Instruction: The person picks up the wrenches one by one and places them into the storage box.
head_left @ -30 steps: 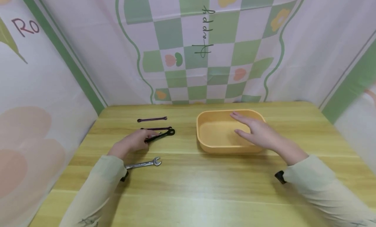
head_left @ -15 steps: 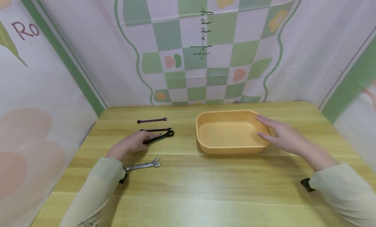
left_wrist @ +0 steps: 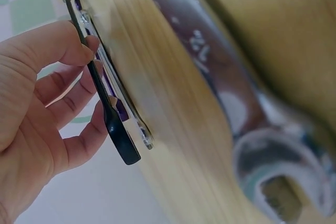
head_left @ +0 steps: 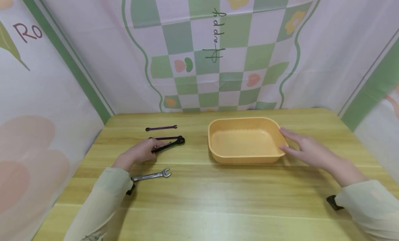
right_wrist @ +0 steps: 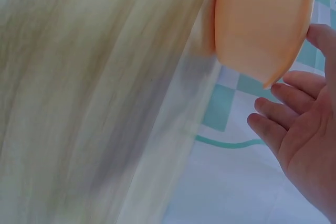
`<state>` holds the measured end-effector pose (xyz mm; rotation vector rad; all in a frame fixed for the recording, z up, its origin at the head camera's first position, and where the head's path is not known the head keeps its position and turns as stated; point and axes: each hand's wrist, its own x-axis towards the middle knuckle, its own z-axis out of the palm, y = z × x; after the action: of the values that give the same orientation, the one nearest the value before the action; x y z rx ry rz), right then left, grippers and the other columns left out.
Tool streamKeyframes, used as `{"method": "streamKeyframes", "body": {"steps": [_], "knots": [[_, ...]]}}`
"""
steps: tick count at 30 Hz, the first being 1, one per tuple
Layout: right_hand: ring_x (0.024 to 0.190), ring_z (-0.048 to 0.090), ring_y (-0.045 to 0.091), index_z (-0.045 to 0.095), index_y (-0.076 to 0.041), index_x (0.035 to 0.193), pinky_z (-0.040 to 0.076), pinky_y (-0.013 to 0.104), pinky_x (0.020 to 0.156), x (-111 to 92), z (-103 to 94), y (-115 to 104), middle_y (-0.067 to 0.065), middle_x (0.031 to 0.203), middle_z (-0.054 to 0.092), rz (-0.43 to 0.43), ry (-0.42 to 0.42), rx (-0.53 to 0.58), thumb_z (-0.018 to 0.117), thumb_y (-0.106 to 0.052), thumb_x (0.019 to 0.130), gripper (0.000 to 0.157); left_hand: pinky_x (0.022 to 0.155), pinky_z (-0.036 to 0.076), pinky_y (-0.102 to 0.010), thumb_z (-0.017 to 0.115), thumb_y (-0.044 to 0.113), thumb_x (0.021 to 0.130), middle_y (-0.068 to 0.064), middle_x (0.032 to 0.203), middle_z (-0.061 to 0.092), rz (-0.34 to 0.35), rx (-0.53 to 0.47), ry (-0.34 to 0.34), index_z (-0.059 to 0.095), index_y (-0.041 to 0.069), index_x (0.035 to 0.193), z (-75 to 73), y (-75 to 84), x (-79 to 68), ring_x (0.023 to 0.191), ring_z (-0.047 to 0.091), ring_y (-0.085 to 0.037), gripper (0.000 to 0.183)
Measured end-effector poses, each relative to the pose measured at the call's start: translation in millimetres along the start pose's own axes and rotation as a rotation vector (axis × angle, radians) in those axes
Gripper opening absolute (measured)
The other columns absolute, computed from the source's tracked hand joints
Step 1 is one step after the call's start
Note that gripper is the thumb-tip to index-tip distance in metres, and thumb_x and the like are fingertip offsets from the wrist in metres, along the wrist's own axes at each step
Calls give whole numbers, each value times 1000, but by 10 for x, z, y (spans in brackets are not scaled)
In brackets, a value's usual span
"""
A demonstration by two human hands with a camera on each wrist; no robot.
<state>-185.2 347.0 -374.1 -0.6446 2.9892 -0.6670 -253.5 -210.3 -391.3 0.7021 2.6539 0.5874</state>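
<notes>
Black wrench (left_wrist: pixel 109 114) (smooth, slim-shanked, thick-ended) is pinched by the left fingers (left_wrist: pixel 72 98).

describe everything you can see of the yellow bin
The yellow bin is an open-topped, rounded rectangle with a smooth, plastic-looking surface and a thin rim. It sits upright on the wooden table, long sides running left to right, right of the silver wrench. Nothing shows inside. The right hand touches the rim at its right end.
</notes>
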Motion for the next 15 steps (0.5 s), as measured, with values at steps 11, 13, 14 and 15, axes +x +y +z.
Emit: {"method": "streamKeyframes", "body": {"steps": [11,13,14,15], "knots": [[137,30,62,27,5,158,29,73,106,-22,0,56,32,159,26,11,-39,24,69,-37,99,84,80,58,-37,61,-20,80,-16,113,67,57,-4,35,60,1,142,-108,78,-39,99,63,-29,65],[137,31,61,27,5,158,29,72,106,-18,0,54,32,159,26,11,-48,14,71,-38,97,87,80,57,-37,61,-18,81,-16,115,67,65,4,36,60,1,142,-122,89,-39,101,63,-29,64],[137,31,61,26,5,158,29,72,106,-14,2,54,32,159,26,11,-51,8,71,-38,97,88,80,57,-37,61,-18,81,-16,115,66,65,1,36,60,2,141,-128,93,-36,101,62,-29,64],[136,31,61,26,6,158,29,72,106,-12,2,53,32,159,25,12,-55,2,71,-39,96,89,77,56,-36,61,-18,81,-16,116,66,70,-2,35,60,1,141,-137,98,-34,100,62,-29,64]]}}
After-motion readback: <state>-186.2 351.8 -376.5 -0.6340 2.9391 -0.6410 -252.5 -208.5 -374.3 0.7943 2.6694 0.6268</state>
